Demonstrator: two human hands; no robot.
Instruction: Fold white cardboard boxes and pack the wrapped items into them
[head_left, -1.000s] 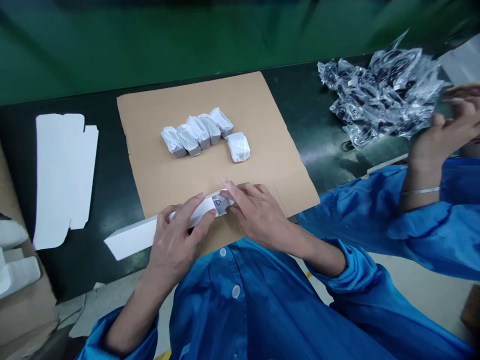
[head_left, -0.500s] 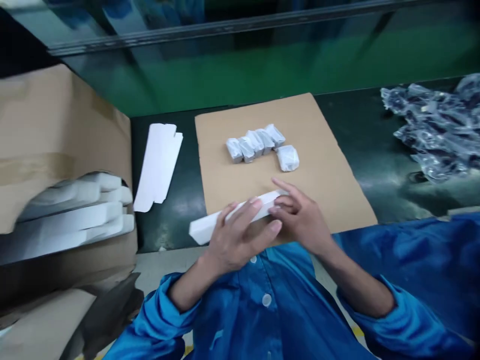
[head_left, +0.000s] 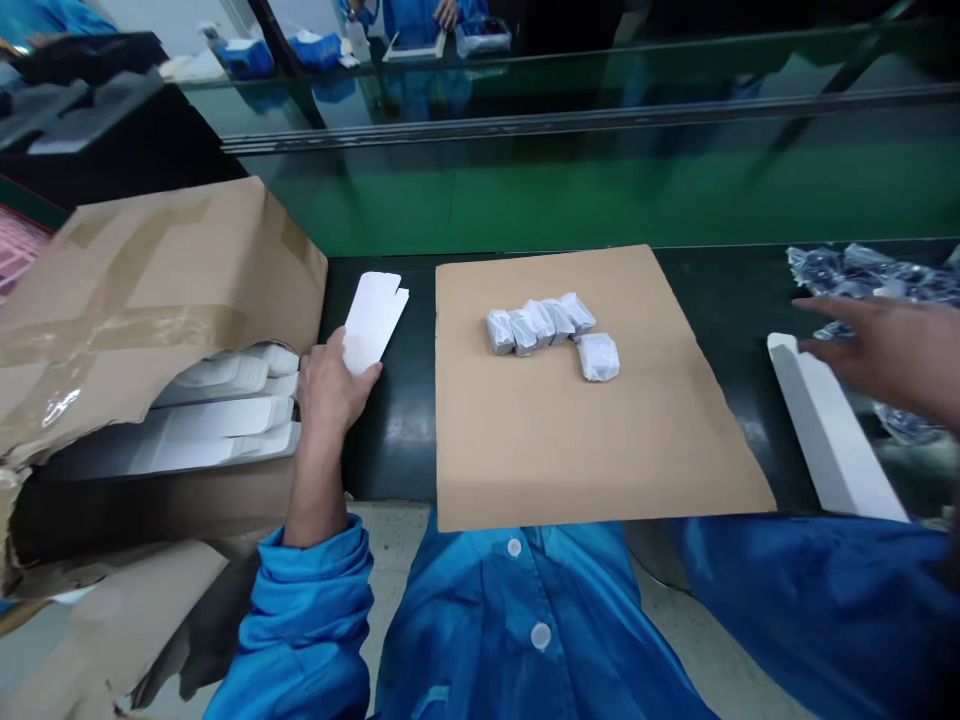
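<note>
Head view, left hand (head_left: 330, 390): at nine o'clock, clasped on flat white carton (head_left: 373, 318)
Right hand (head_left: 885, 350): at three o'clock, fingers parted, by long white box (head_left: 832, 430); contact unclear
Wrapped packets (head_left: 598, 357): six, toward eleven o'clock on cardboard sheet (head_left: 600, 450)

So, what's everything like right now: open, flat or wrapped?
Cardboard box: open
Cartons inside it: flat, stacked
Loose carton: flat, in the left hand
Long white box: folded into shape
Six packets: wrapped
Cardboard sheet: lying flat
Clear plastic bags: crumpled
</note>
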